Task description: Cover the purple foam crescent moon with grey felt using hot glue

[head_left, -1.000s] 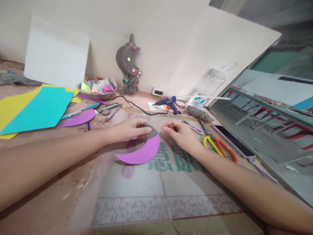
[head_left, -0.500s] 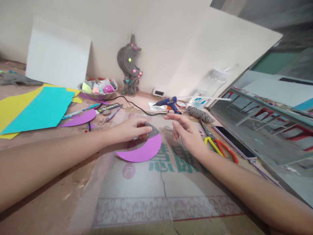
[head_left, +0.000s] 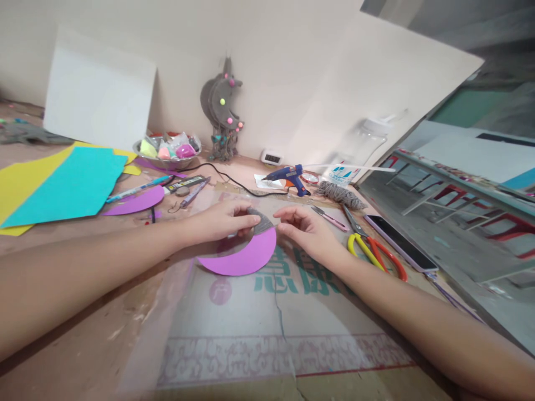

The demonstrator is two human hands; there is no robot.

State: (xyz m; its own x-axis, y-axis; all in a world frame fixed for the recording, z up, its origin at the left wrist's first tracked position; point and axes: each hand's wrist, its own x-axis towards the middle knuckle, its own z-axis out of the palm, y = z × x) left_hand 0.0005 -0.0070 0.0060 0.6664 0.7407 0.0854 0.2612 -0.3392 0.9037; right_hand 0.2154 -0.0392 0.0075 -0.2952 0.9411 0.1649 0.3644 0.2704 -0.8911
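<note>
My left hand (head_left: 228, 221) pinches the upper part of a purple paper crescent (head_left: 246, 256), thumb on top. Grey yarn (head_left: 262, 221) is wound closely around that upper end; the lower, curved part is bare purple. Just right of the crescent, my right hand (head_left: 307, 227) has its fingers curled, with a thin strand of the yarn running from the crescent's edge to its thumb and forefinger. How the other fingers lie around the strand is partly hidden. The crescent is held over a clear printed plastic sheet (head_left: 234, 317).
A blue glue gun (head_left: 295, 179), a yarn skein (head_left: 340, 194), a pink cutter (head_left: 332, 219), scissors (head_left: 380, 250) and a phone (head_left: 401, 242) lie behind and right. Coloured sheets (head_left: 71, 186), a purple cutout (head_left: 140, 201) and a metal bowl (head_left: 167, 162) are left. A crescent ornament (head_left: 221, 106) hangs behind.
My right hand's fingers have curled in and come closer to the crescent's right edge. The pink cutter shows more fully behind it. My left hand and the crescent have barely moved.
</note>
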